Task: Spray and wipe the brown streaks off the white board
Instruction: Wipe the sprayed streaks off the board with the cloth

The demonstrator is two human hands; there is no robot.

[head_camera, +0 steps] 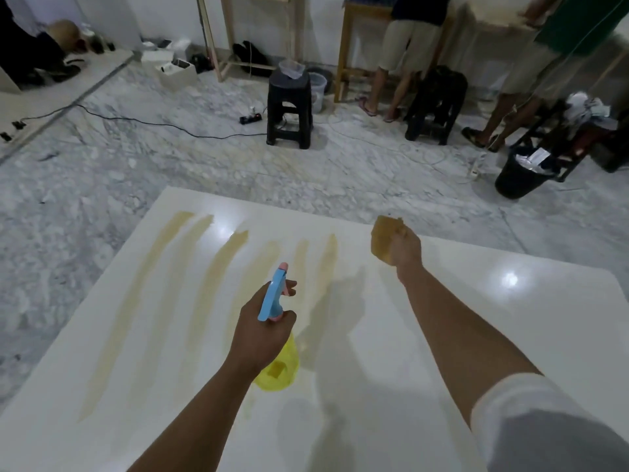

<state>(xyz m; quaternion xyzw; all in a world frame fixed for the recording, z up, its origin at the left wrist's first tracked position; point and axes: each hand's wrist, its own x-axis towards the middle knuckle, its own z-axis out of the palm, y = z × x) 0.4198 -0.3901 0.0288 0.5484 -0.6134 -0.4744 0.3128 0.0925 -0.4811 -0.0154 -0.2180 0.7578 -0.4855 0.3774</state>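
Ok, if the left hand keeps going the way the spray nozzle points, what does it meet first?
Probably the brown streaks on the white board: the left hand aims the spray bottle forward over them. Nothing else shows in that line, though height above the board is unclear.

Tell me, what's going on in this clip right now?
A person is cleaning a white board marked with brown streaks. The left hand grips a spray bottle aimed toward the streaks; the right hand holds a brown sponge raised above the board. The streaks look unwiped.
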